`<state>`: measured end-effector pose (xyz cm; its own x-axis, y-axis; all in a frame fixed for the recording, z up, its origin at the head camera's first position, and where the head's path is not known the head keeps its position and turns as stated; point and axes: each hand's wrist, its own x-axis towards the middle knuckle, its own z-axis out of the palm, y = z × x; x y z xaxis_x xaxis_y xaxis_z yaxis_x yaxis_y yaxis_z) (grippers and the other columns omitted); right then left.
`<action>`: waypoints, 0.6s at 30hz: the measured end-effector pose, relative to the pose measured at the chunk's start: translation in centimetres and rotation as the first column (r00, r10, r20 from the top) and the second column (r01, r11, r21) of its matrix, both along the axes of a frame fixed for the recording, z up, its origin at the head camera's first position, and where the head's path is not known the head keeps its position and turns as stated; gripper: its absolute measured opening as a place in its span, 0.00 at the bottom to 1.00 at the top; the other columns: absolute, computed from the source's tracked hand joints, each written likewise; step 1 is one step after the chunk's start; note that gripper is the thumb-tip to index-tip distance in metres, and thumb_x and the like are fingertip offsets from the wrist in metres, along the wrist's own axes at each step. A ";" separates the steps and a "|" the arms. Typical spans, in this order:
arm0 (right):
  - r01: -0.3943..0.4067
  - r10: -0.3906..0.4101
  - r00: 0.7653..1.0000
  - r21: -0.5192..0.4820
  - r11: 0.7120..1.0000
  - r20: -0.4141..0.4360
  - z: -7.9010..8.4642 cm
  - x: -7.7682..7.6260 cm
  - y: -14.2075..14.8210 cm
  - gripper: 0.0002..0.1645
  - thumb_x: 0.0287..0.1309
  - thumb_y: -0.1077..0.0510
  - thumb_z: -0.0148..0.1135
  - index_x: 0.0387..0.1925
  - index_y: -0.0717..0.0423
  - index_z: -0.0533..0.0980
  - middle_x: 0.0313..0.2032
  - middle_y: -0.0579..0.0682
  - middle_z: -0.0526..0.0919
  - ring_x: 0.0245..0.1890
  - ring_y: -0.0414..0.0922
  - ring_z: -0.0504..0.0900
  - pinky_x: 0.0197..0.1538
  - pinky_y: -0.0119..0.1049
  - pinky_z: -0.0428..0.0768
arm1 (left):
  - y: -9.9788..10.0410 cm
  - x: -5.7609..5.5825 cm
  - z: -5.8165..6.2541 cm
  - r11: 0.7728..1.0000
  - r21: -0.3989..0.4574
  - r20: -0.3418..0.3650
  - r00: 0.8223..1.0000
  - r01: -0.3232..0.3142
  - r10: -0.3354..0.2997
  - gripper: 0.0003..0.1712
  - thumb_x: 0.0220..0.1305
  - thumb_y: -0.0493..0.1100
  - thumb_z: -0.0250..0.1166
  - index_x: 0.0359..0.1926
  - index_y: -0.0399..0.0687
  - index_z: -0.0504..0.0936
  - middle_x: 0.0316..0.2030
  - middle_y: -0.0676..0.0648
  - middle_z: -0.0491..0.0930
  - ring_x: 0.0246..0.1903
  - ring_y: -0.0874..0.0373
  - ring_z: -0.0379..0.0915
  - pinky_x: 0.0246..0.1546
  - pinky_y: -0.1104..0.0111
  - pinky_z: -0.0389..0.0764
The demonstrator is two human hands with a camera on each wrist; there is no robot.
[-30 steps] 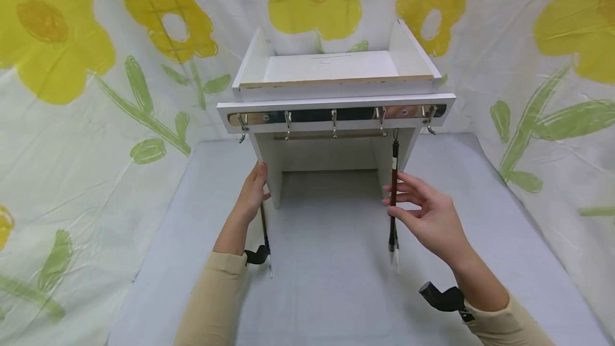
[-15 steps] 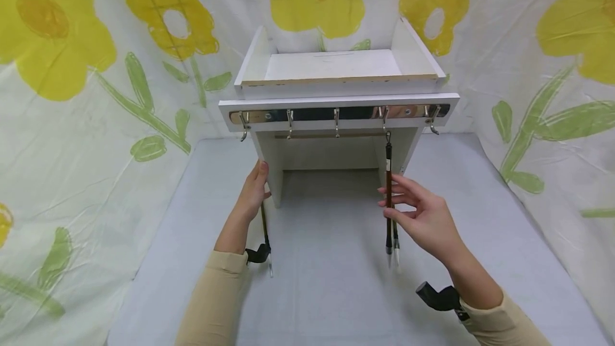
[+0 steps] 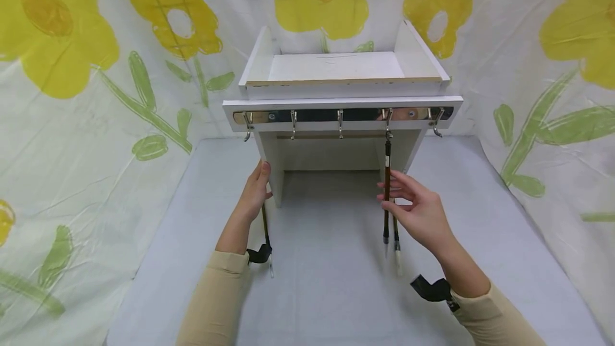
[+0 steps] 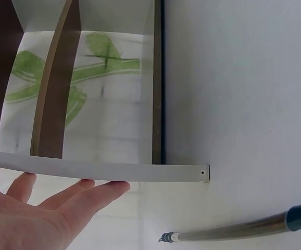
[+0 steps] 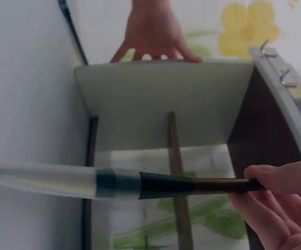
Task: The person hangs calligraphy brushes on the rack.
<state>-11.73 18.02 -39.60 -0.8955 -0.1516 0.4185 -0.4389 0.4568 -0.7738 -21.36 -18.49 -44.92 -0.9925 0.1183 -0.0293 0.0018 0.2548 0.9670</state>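
Observation:
My right hand (image 3: 425, 215) pinches the brown handle of a calligraphy brush (image 3: 387, 162) between thumb and fingers, tip down. The brush's top loop meets the lower end of the fourth hook (image 3: 389, 117) from the left; whether it is over the hook cannot be told. In the right wrist view, the brush's pale bristles are under a clear cap (image 5: 46, 179). My left hand (image 3: 253, 194) rests against the white shelf's left side panel (image 3: 273, 175); in the left wrist view, its fingertips (image 4: 120, 187) touch the panel's edge.
The shelf's front board carries a metal rail (image 3: 317, 115) with several hooks. A second brush (image 3: 396, 239) lies behind the held one, and another brush (image 3: 266, 223) lies by my left wrist. A pale cloth (image 3: 326, 282) covers the table; a flower-printed sheet (image 3: 86, 186) hangs around.
My right hand has shifted slightly left and up with the brush. Its loop has gone from right of the fourth hook to that hook's lower end. The left hand stays on the panel.

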 end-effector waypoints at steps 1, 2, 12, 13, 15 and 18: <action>0.009 -0.009 1.000 0.007 1.000 -0.023 -0.2 -0.3 -0.1 0.40 0.55 0.73 0.71 0.69 0.57 0.71 0.51 0.56 0.87 0.42 0.45 0.89 0.42 0.23 0.84 | 0.0 0.0 0.0 1.000 -0.003 0.001 1.000 -0.003 0.003 0.44 0.73 0.74 0.35 0.82 0.64 0.41 0.81 0.46 0.43 0.77 0.40 0.48 0.64 0.39 0.71; 0.017 -0.016 0.999 0.012 1.000 -0.047 -0.4 -0.6 -0.1 0.40 0.54 0.73 0.71 0.68 0.56 0.71 0.51 0.56 0.87 0.42 0.47 0.89 0.42 0.22 0.84 | 0.0 0.0 0.0 1.000 -0.006 0.001 1.000 -0.003 0.003 0.44 0.73 0.74 0.35 0.82 0.63 0.41 0.81 0.45 0.43 0.77 0.40 0.48 0.64 0.39 0.72; 0.048 -0.049 0.981 -0.012 0.999 -0.185 -2.8 -3.8 -0.8 0.36 0.52 0.75 0.72 0.63 0.55 0.76 0.46 0.56 0.88 0.44 0.49 0.89 0.43 0.19 0.82 | 0.0 0.0 0.0 1.000 -0.010 0.004 1.000 0.001 -0.001 0.44 0.73 0.74 0.34 0.82 0.62 0.41 0.81 0.46 0.43 0.77 0.41 0.47 0.64 0.40 0.72; 0.049 -0.052 0.980 -0.020 0.999 -0.191 -2.9 -4.0 -0.9 0.36 0.51 0.75 0.72 0.62 0.56 0.76 0.46 0.57 0.88 0.43 0.50 0.89 0.43 0.19 0.82 | 0.0 0.0 0.1 1.000 -0.011 0.005 1.000 0.001 -0.001 0.45 0.73 0.74 0.34 0.82 0.62 0.41 0.81 0.46 0.42 0.77 0.41 0.47 0.64 0.41 0.72; 0.049 -0.054 0.979 -0.031 0.998 -0.199 -3.2 -4.3 -1.0 0.35 0.51 0.76 0.72 0.62 0.58 0.77 0.45 0.57 0.88 0.43 0.51 0.89 0.43 0.18 0.81 | 0.0 0.1 0.1 1.000 -0.013 0.005 1.000 0.001 -0.001 0.44 0.73 0.74 0.34 0.82 0.62 0.41 0.81 0.46 0.43 0.77 0.41 0.48 0.64 0.41 0.72; 0.049 -0.053 0.978 -0.029 0.998 -0.202 -3.3 -4.6 -1.2 0.35 0.50 0.76 0.72 0.61 0.59 0.77 0.45 0.57 0.88 0.44 0.51 0.88 0.44 0.17 0.80 | 0.0 0.1 0.2 1.000 -0.013 0.001 1.000 0.001 -0.001 0.43 0.74 0.73 0.34 0.82 0.63 0.41 0.81 0.46 0.43 0.77 0.40 0.49 0.63 0.41 0.73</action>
<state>-16.36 16.79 -42.89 -0.7982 -0.0955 0.5947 -0.5641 0.4648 -0.6825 -21.23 -18.54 -44.74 -0.9924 0.1188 -0.0321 0.0008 0.2669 0.9637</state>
